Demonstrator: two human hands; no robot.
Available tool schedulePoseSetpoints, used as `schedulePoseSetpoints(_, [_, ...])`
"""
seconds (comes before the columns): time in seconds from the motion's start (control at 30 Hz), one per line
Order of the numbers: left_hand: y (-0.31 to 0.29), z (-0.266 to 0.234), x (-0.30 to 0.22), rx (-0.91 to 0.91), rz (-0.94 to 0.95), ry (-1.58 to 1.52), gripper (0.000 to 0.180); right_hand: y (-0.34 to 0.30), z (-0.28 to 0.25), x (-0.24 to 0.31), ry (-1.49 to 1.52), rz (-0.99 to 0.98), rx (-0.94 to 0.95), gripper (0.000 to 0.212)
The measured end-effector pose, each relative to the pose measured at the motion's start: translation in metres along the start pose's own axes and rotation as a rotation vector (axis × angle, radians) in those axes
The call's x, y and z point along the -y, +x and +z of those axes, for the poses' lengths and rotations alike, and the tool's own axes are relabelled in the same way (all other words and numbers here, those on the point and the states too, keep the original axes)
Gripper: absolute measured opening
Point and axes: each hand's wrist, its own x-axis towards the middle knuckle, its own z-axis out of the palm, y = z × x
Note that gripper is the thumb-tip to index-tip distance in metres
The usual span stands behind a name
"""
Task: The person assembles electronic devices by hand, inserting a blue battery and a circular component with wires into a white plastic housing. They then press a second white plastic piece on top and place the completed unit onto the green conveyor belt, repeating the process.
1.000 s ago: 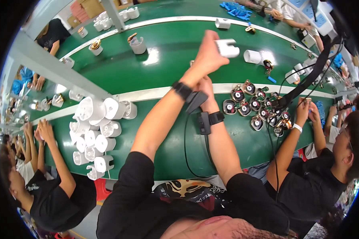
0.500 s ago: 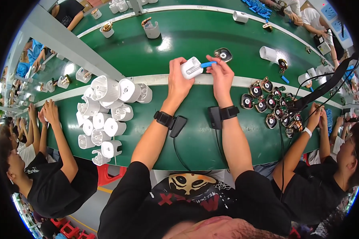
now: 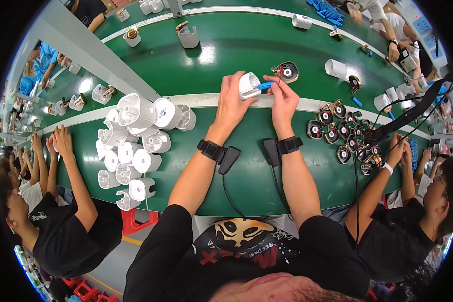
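A pale grey, flat metal post is slanting down across the upper left of the frame. A red plastic stool is standing at the lower left. A white power strip with blue sockets is showing at upper right.

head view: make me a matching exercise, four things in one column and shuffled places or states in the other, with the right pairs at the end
Column one
1) left hand
2) right hand
3) pile of white cups
4) cluster of black speakers

Column two
a) on the green table, right of both hands
b) holding a single white cup
c) on the green table, left of both hands
d) pinching a blue stick

Pairs
1-b, 2-d, 3-c, 4-a
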Motion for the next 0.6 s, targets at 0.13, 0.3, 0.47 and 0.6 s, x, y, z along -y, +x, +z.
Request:
schedulePoseSetpoints(0.13, [-0.001, 0.001, 0.001, -0.007, 0.037, 0.012, 0.073, 0.001, -0.001, 0.001, 0.013, 0.012, 0.005, 0.023])
schedulePoseSetpoints(0.3, [0.001, 0.0, -0.002, -0.015, -0.021, -0.033, 0.073, -0.005, 0.004, 0.003, -0.032, -0.006, 0.034, 0.024])
schedulePoseSetpoints(0.47, [0.001, 0.001, -0.005, -0.039, -0.047, -0.04, 0.071, -0.005, 0.009, -0.001, -0.453, -0.21, 0.201, 0.027])
schedulePoseSetpoints(0.6, [0.0, 0.002, -0.004, -0.093, -0.028, -0.006, 0.071, -0.013, 0.022, 0.002, -0.045, 0.134, 0.139, 0.034])
